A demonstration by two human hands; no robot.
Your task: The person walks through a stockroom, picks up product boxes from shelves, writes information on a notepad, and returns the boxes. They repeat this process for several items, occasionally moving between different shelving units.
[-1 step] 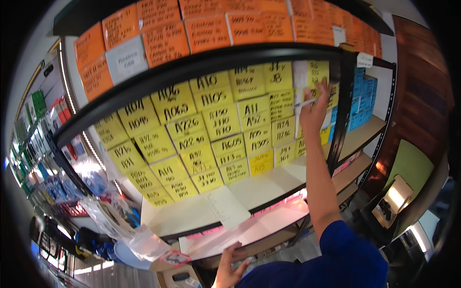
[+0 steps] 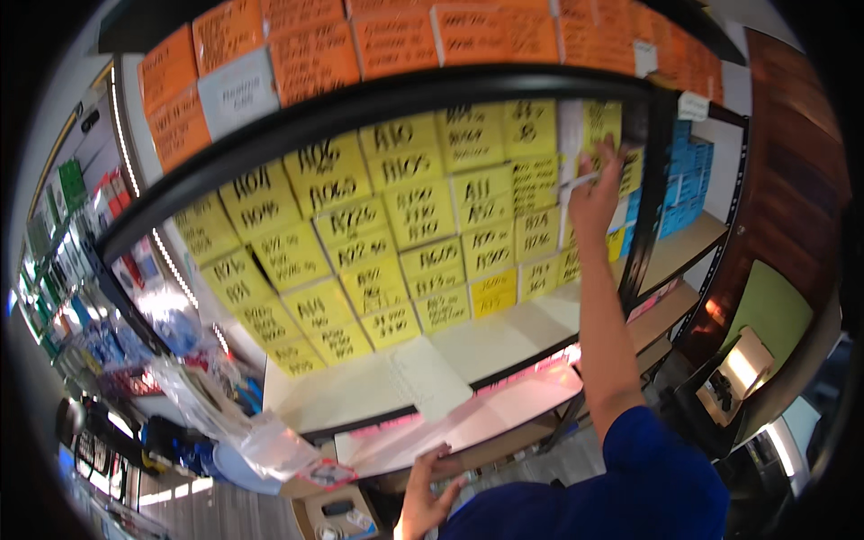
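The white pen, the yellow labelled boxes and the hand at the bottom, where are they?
thin white pen (image 2: 579,181), head view, middle of its shaft.
stacked yellow cardboard boxes (image 2: 418,211), head view, front face of one box.
left hand (image 2: 427,499), head view, back of the hand.

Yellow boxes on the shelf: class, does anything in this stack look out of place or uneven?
Mostly neat rows. One white box near the right hand breaks the yellow boxes. The stack also steps down toward the left, leaving bare shelf in front. The left hand rests low by a pale sheet.
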